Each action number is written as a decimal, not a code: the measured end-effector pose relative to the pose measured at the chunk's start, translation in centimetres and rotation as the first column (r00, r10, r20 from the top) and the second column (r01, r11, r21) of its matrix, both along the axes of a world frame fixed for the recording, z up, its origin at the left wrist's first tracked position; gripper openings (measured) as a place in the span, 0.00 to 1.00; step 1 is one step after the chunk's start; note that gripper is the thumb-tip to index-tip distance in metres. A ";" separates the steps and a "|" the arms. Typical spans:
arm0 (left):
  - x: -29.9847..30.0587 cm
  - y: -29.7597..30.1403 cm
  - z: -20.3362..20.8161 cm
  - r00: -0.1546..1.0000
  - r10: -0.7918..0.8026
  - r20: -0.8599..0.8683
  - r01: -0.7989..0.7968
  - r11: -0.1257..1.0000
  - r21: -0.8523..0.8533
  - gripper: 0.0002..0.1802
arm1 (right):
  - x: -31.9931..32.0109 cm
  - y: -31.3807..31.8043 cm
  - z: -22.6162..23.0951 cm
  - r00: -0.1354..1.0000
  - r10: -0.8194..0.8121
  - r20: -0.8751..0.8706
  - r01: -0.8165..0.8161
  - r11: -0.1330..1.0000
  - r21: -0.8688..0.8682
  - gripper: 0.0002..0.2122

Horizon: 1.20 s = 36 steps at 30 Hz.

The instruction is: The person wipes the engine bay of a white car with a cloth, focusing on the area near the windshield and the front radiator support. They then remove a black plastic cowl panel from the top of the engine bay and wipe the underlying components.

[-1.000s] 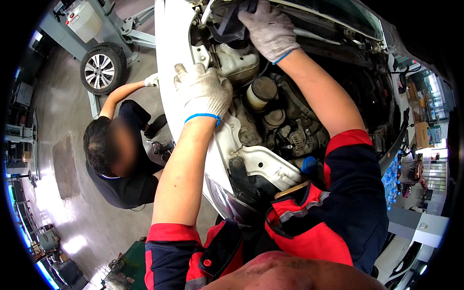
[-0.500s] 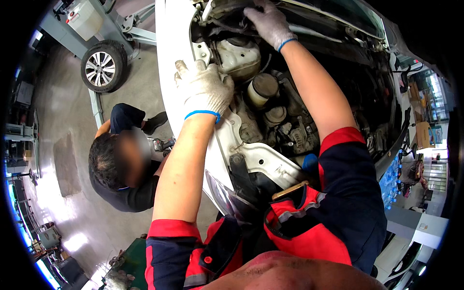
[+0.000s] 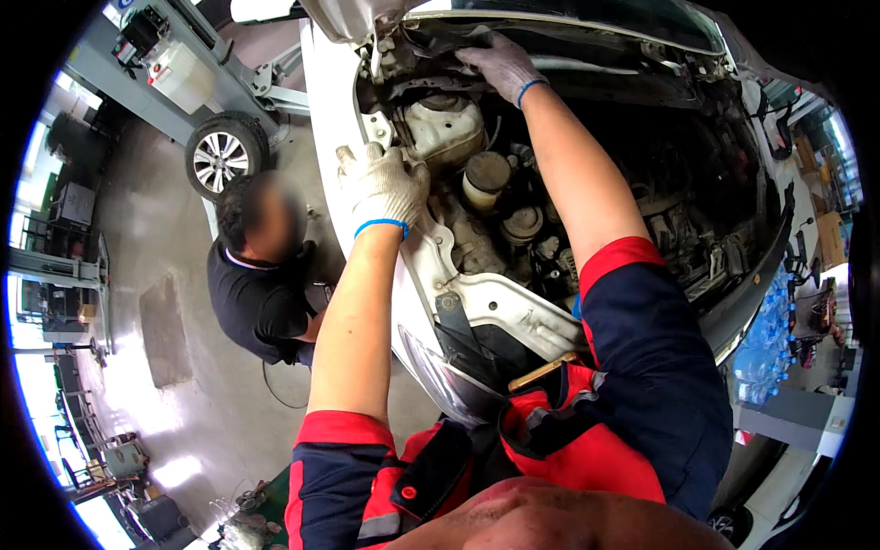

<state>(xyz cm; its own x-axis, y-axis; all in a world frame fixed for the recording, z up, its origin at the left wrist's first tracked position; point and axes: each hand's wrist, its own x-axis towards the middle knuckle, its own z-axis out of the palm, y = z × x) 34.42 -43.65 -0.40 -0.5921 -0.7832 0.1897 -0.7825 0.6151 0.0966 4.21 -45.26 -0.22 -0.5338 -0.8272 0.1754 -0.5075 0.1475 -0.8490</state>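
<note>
My left hand (image 3: 385,191), in a white knitted glove with a blue cuff, rests on the white fender (image 3: 332,119) of a car. Its fingers are apart and it holds nothing. Reaching to the back of the engine bay, my right hand (image 3: 504,69) wears a greyer glove. Its fingers close on something dark at the base of the windscreen, which I cannot make out. Between my arms are a whitish plastic tank (image 3: 444,128), a round-capped reservoir (image 3: 486,176) and a second round cap (image 3: 522,223). The rest of the engine lies partly in shadow.
A person (image 3: 266,266) in dark clothes crouches left of the fender. Behind stand a loose wheel (image 3: 225,156) and a grey lift post (image 3: 101,64) with a white container (image 3: 179,75). The headlight (image 3: 440,380) is close to my body. Bottles (image 3: 763,344) are stacked at the right.
My head view has shifted, so the car sits differently in it. Both my hands stay at about the same places. The crouching person has turned and sits closer to the wheel.
</note>
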 end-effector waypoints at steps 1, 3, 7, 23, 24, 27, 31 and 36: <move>-0.2 0.1 -0.1 1.000 -0.008 -0.002 0.008 1.000 -0.002 0.30 | -0.2 1.5 0.6 0.996 0.055 0.063 -0.053 0.998 -0.030 0.39; -0.6 0.1 0.2 1.000 -0.028 0.007 0.028 1.000 -0.008 0.29 | -2.5 1.5 -0.8 0.992 -0.089 -0.087 0.089 0.996 -0.004 0.39; -0.4 0.1 -0.1 1.000 -0.005 -0.014 0.005 1.000 0.012 0.28 | -2.8 3.3 0.8 0.901 -0.162 -0.402 0.237 0.961 0.144 0.36; -0.5 0.0 0.1 0.999 0.003 0.040 -0.003 1.000 0.006 0.30 | 2.0 1.0 4.4 0.878 -0.008 -0.479 0.170 0.940 0.294 0.31; -0.7 0.0 0.1 0.999 -0.007 0.037 0.007 1.000 0.023 0.30 | 1.6 0.6 3.8 0.876 -0.008 -0.482 0.174 0.938 0.299 0.31; -0.5 0.0 -0.4 0.999 -0.001 0.035 0.001 1.000 -0.006 0.31 | 1.4 -0.1 3.0 0.891 -0.010 -0.453 0.171 0.933 0.316 0.33; -0.3 -0.1 -0.2 0.999 -0.002 0.040 0.003 1.000 -0.005 0.30 | 1.6 -0.7 2.2 0.873 -0.006 -0.488 0.179 0.935 0.308 0.33; -0.4 -0.7 -0.9 1.000 -0.020 0.013 0.020 0.999 -0.034 0.30 | -2.6 1.4 0.7 0.973 0.091 -0.210 -0.044 0.976 0.215 0.41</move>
<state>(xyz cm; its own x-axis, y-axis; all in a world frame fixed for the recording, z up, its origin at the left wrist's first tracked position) 34.06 -44.37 -1.27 -0.6099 -0.7645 0.2088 -0.7712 0.6332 0.0658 1.63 -43.88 0.46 -0.4436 -0.8904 0.1017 -0.6910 0.2676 -0.6715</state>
